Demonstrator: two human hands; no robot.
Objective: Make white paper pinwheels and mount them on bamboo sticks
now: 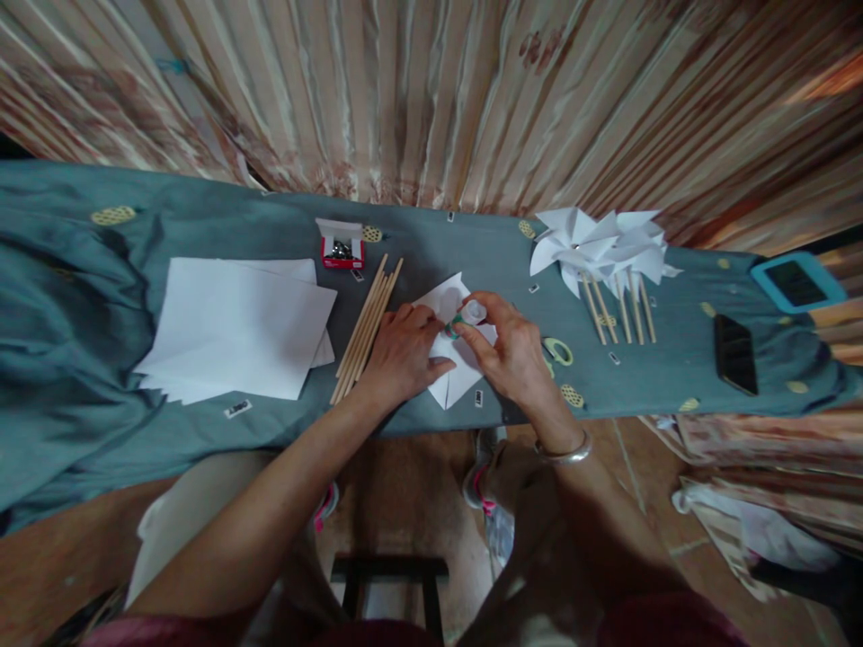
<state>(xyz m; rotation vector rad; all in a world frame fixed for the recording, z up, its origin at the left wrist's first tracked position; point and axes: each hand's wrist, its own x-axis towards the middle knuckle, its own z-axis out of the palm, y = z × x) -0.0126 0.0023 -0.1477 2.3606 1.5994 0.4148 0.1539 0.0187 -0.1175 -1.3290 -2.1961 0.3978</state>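
My right hand [511, 349] grips a small glue stick [473, 313], white with a green band, tilted over a folded white paper [449, 386]. Its lower end meets the paper's middle, partly hidden by my fingers. My left hand [404, 350] rests on the paper's left side, thumb spread from the fingers, pressing it against the cloth. Just left of that hand lies a bundle of thin wooden sticks [368, 328]. Scissors with pale green handles [558, 350] lie right of my right hand, partly covered by it.
A stack of white paper sheets [235, 328] lies at left. Behind the sticks stands an open red box [342, 252] of small metal pieces. Several paper pinwheels [593, 243] on sticks lie at right, near a black phone [734, 353] and a blue-framed tablet [799, 281]. A green cloth [431, 238] covers the table.
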